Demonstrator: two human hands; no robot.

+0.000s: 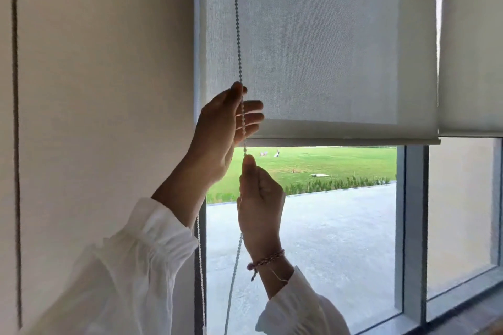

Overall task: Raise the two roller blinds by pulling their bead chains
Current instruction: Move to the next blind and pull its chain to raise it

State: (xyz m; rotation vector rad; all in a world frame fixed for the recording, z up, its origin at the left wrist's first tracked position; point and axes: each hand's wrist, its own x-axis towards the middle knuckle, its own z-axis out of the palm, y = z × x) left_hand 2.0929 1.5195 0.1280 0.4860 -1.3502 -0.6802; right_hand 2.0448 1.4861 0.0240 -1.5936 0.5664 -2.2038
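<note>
A grey roller blind (326, 43) covers the upper half of the left window pane, its bottom bar (340, 141) at mid-height. A second blind (473, 49) hangs to its right, its lower edge slightly higher. A bead chain (236, 16) runs down in front of the left blind. My left hand (223, 130) is raised with the chain pinched between thumb and forefinger, the other fingers spread. Just below it, my right hand (260, 198) is closed on the same strand. The chain's other strand (201, 266) hangs by the window frame.
A beige wall (103, 90) with a dark vertical seam fills the left side. A grey mullion (413, 226) divides the panes. Through the glass lie a concrete terrace and a green lawn. The window sill runs along the bottom right.
</note>
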